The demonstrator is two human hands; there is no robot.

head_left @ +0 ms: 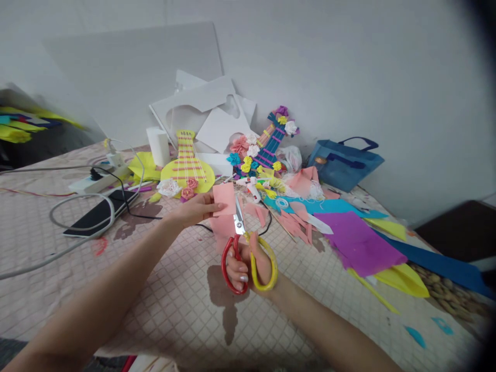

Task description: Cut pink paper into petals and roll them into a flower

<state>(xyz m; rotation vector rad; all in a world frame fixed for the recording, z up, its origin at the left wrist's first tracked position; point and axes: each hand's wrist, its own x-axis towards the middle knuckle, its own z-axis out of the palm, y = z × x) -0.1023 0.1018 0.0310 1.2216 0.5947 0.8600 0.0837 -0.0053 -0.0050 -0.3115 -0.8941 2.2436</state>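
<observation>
A small rectangle of pink paper (pixel 223 199) is pinched between the thumb and fingers of my left hand (pixel 197 209). My right hand (pixel 242 266) grips a pair of scissors (pixel 239 225) with one red and one yellow handle loop. The blades point up and away from me, close beside the paper's right edge; whether they touch it I cannot tell. Under the held piece lies more pink paper (pixel 222 230). To the right, pink strips and scraps (pixel 298 225) are scattered on the patterned tablecloth (pixel 170 289).
Behind stand a yellow paper guitar (pixel 188 170), a blue flower-trimmed guitar (pixel 271 147) and white board offcuts (pixel 220 124). A glue gun (pixel 253 191) lies mid-table. Purple paper (pixel 360 243) and a blue bag (pixel 344 163) are right. A phone (pixel 101 212), cables and a power strip (pixel 96 178) are left.
</observation>
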